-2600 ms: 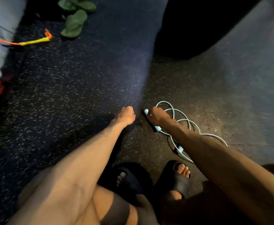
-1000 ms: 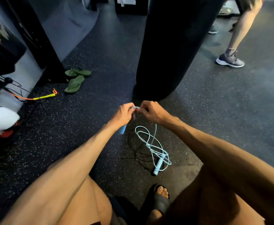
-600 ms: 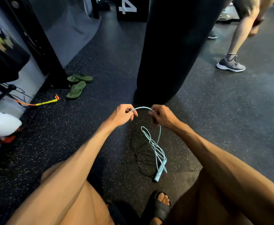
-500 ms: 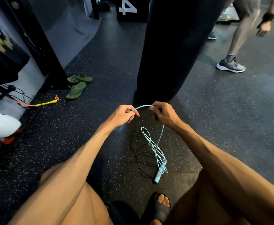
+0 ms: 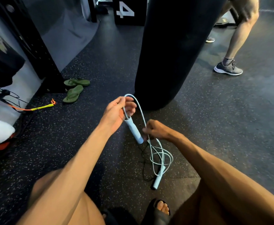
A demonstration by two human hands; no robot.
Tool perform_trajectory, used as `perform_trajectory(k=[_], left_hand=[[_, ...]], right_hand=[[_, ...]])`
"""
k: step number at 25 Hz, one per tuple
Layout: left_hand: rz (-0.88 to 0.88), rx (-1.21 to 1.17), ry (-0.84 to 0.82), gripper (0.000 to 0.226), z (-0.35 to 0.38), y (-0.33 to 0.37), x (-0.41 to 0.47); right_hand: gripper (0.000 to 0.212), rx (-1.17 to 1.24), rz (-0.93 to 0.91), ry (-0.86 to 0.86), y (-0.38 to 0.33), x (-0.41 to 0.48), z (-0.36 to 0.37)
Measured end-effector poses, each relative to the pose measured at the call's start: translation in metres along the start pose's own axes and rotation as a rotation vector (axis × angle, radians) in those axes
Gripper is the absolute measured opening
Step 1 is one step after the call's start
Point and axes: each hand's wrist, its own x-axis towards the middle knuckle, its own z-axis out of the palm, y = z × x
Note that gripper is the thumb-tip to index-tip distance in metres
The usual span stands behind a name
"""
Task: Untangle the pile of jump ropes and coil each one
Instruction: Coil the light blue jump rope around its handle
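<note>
Head view, largest first: speckled black rubber floor [image 5: 230,127] all around; black punching bag [image 5: 178,51] hanging dead ahead, bottom end just beyond both hands; black box marked 4 [image 5: 128,12] behind it; another person's bare leg [image 5: 240,39] and grey sneaker [image 5: 228,69] at far right. Off left, pair of green flip-flops [image 5: 75,90] beside a black rack upright [image 5: 35,46], and a yellow jump rope handle [image 5: 41,108] with orange cord, well apart from the work. Left hand [image 5: 116,111] raised, fingers curled loosely round the light blue jump rope [image 5: 139,108] just above one blue handle [image 5: 133,129], hanging slantwise under the palm. Right hand [image 5: 157,129] lower, fingers clamped in a pinch on the same cord past its arch. Beneath, loose blue loops tangled on the floor over a thin black cord [image 5: 143,166], second blue handle [image 5: 158,179] lying near a black slide sandal [image 5: 159,213].
</note>
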Motion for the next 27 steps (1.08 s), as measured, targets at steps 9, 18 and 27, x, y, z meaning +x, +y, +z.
perform_trajectory(k=[9, 18, 27], left_hand=[[0.289, 0.189, 0.220, 0.022, -0.021, -0.001, 0.007], [0.167, 0.625, 0.271, 0.023, -0.029, -0.016, 0.004], [-0.204, 0.457, -0.204, 0.037, -0.011, -0.011, -0.020]], right_hand=[[0.013, -0.127, -0.271, 0.035, -0.029, -0.012, 0.004], [0.013, -0.138, -0.557, 0.376, -0.048, -0.026, -0.012], [0.015, 0.126, -0.434, 0.605, -0.047, -0.024, -0.020]])
